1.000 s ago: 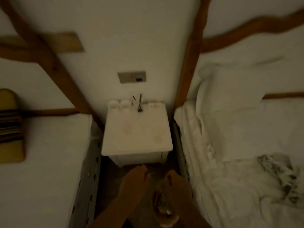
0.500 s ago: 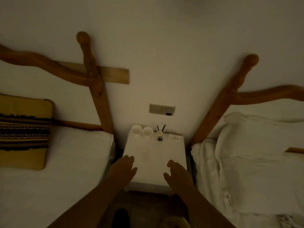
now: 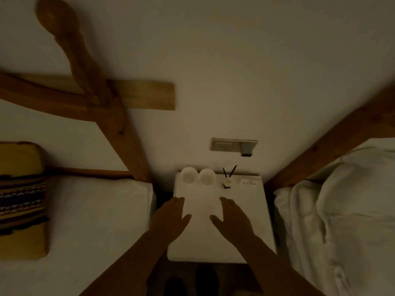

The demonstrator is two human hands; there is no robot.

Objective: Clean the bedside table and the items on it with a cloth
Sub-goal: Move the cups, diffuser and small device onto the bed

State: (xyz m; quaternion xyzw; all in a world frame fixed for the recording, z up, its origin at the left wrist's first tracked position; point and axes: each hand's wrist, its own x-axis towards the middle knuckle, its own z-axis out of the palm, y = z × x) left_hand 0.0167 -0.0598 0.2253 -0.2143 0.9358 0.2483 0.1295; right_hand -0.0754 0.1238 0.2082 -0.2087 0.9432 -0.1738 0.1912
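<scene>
Both cups [image 3: 188, 175] stand at the far edge of the tabletop [image 3: 258, 214], just ahead of my left hand [image 3: 171, 218], my right hand [image 3: 233, 218] alongside, both hands spread and empty.

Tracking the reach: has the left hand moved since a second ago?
Yes. The left hand went forward, from short of the table to over its top, nearer the cups.

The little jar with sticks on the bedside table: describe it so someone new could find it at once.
Between the two beds stands a white bedside table. Along its back edge the jar sits right of two white cups and left of a flat white card. It alone has two dark sticks poking up.
</scene>
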